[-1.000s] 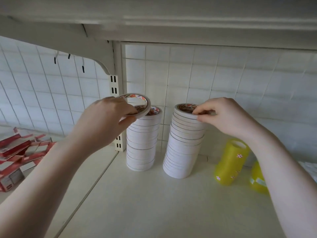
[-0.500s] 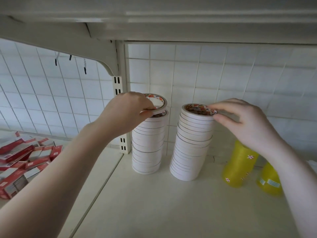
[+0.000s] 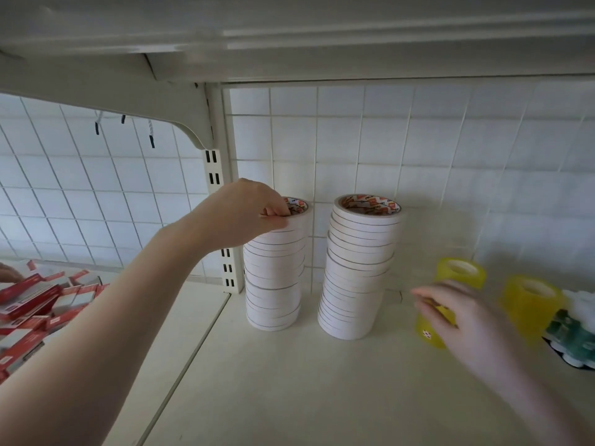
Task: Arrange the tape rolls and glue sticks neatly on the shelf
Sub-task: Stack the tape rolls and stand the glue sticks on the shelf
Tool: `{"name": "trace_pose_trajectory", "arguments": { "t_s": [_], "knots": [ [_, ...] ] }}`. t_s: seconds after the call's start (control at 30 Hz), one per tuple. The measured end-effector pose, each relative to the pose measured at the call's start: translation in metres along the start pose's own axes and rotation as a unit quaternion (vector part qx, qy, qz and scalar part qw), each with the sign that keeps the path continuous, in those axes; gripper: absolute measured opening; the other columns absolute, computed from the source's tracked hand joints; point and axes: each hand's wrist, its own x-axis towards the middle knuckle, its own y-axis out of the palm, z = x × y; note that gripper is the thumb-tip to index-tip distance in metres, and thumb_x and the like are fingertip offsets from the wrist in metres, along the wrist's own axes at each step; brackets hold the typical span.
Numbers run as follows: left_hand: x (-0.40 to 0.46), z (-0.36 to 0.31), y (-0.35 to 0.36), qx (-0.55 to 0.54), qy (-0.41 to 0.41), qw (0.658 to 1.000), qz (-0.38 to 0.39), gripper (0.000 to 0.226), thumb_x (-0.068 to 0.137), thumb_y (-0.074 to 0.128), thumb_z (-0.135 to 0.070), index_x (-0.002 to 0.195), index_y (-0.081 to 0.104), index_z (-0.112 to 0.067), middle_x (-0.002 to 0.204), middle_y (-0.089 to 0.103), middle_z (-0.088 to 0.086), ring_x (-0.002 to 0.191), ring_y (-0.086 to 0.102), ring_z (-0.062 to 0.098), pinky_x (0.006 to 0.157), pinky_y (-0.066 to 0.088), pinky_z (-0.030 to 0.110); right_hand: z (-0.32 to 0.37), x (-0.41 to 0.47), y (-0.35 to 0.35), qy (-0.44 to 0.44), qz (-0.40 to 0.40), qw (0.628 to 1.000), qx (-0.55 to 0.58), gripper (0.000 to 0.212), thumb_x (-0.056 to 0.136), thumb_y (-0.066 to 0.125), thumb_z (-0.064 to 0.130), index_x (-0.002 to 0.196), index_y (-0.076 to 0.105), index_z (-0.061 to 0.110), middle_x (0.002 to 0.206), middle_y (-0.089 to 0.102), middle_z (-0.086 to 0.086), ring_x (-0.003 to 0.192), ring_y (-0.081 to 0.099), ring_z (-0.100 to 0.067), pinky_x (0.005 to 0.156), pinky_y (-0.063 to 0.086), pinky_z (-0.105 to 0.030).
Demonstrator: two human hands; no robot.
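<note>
Tape rolls, white, narrow, with printed card cores: two tall stacks standing side by side on the shelf point(image 3: 289, 397) against the wire-grid back, the left stack point(image 3: 273, 278) just beside the slotted upright point(image 3: 222, 220), the right stack point(image 3: 357, 268) a little apart from it and slightly stepped along its height. The left hand point(image 3: 244, 214) pinches the rim of the top roll point(image 3: 294, 212) on the left stack, fingertips curled over its edge. The right hand point(image 3: 457, 320) is blurred, fingers extended in front of a yellow roll point(image 3: 428, 329); whether it touches or grips cannot be told. Two more yellow rolls point(image 3: 531, 300) stand near, well right of the white stacks. Handling, by judgement: each roll light and stiff, smooth on the faces, apt to slide off a stack that leans; best taken by the outer rim between thumb and fingers, or hooked through the core. Red boxes point(image 3: 35, 304) lie heaped on the neighbouring bay.
</note>
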Motion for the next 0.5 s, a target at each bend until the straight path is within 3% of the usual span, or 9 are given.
{"name": "trace_pose_trajectory", "arguments": {
  "t_s": [0.13,0.37,0.5],
  "knots": [
    [0.004,0.000,-0.005,-0.028,-0.014,0.999,0.039,0.019,0.087,0.062,-0.032,0.102,0.070,-0.024,0.090,0.060,-0.012,0.079,0.052,-0.002,0.069,0.037,0.006,-0.006,-0.006,0.007,0.000,0.027,0.999,-0.032,0.026,0.064,0.082,0.003,0.082,0.072,0.018,0.078,0.067,0.007,0.067,0.063,-0.017,0.053,0.037,-0.015],
    [0.006,0.000,-0.008,-0.045,-0.034,0.996,0.071,0.019,0.088,0.061,-0.033,0.103,0.069,-0.026,0.092,0.061,-0.015,0.084,0.053,-0.006,0.069,0.037,0.006,-0.014,-0.010,0.012,0.017,0.041,0.999,-0.012,0.023,0.066,0.082,0.005,0.082,0.072,0.018,0.077,0.068,0.005,0.067,0.065,-0.021,0.053,0.051,-0.032],
    [0.004,-0.003,-0.007,-0.026,-0.037,0.998,0.051,0.017,0.088,0.061,-0.031,0.101,0.070,-0.025,0.090,0.061,-0.016,0.083,0.054,-0.003,0.072,0.040,0.009,-0.016,-0.012,0.014,0.017,0.047,0.998,-0.042,0.024,0.062,0.084,0.006,0.079,0.072,0.018,0.072,0.065,0.003,0.064,0.064,-0.024,0.048,0.051,-0.036]
  ]
}}
